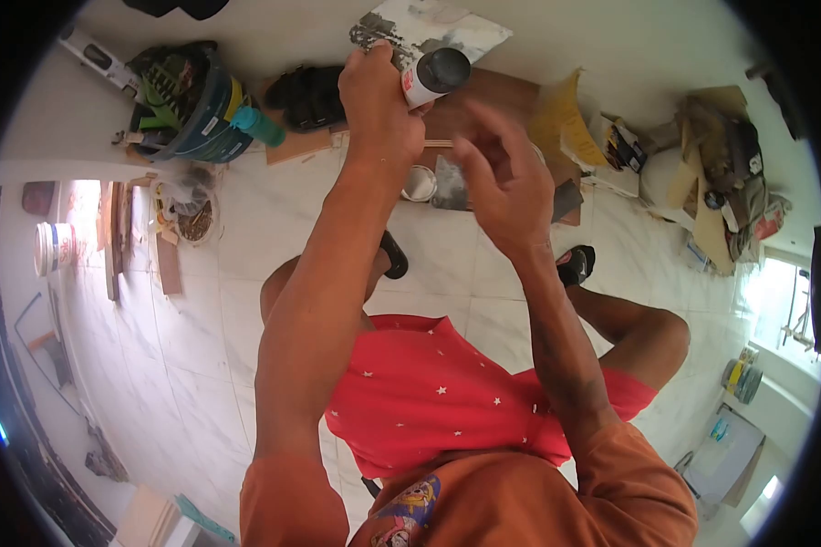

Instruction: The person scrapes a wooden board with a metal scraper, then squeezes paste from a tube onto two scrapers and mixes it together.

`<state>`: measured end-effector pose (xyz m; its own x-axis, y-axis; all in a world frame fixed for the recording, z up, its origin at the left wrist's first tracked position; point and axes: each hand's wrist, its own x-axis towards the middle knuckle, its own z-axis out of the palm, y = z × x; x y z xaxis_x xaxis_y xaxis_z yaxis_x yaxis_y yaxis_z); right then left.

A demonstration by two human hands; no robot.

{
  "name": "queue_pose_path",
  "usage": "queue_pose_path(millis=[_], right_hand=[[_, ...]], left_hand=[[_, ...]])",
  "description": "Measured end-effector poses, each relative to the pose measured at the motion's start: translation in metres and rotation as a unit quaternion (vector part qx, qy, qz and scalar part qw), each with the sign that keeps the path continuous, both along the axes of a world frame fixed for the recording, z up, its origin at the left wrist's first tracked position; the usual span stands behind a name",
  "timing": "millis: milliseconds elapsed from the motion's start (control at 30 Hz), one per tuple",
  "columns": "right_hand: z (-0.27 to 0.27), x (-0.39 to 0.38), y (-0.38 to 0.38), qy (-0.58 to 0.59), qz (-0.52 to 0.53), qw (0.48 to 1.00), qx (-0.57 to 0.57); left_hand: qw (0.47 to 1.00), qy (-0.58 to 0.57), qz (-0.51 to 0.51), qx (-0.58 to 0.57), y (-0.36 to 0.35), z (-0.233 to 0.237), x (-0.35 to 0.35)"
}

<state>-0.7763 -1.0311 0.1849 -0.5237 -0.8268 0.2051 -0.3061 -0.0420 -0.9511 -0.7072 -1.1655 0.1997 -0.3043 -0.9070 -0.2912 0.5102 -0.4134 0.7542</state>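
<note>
My left hand (379, 114) is closed around a small white bottle (420, 87) with red print and a black cap (445, 69) that points up toward me. Just beyond that hand is a pale square board (447, 29) smeared with dark grey paste, and my knuckles overlap its near corner. My right hand (511, 187) is a little to the right of the bottle and lower, with nothing in it. Its fingers are bent loosely, and the thumb stands apart from them.
On the marbled tile floor (210, 337) between my feet sits a small round white tub (420, 183) beside a grey flat piece (451, 185). A bucket of tools (201, 128) stands at left, a yellow container (566, 118) at right. Cluttered boxes and bags (707, 164) line the right wall.
</note>
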Motion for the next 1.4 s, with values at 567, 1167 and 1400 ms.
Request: queue_pose_path(millis=[567, 1167, 1400], right_hand=[[-0.304, -0.006, -0.068, 0.491, 0.241, 0.704, 0.453], [-0.152, -0.120, -0.015, 0.459, 0.149, 0.787, 0.385], [-0.135, -0.198, -0.002, 0.608, 0.204, 0.542, 0.544]], left_hand=[[0.992, 0.129, 0.006, -0.011, -0.032, 0.012, 0.003], [0.997, 0.071, -0.029, -0.016, -0.035, 0.000, 0.014], [0.997, 0.070, -0.017, 0.015, -0.009, 0.020, -0.008]])
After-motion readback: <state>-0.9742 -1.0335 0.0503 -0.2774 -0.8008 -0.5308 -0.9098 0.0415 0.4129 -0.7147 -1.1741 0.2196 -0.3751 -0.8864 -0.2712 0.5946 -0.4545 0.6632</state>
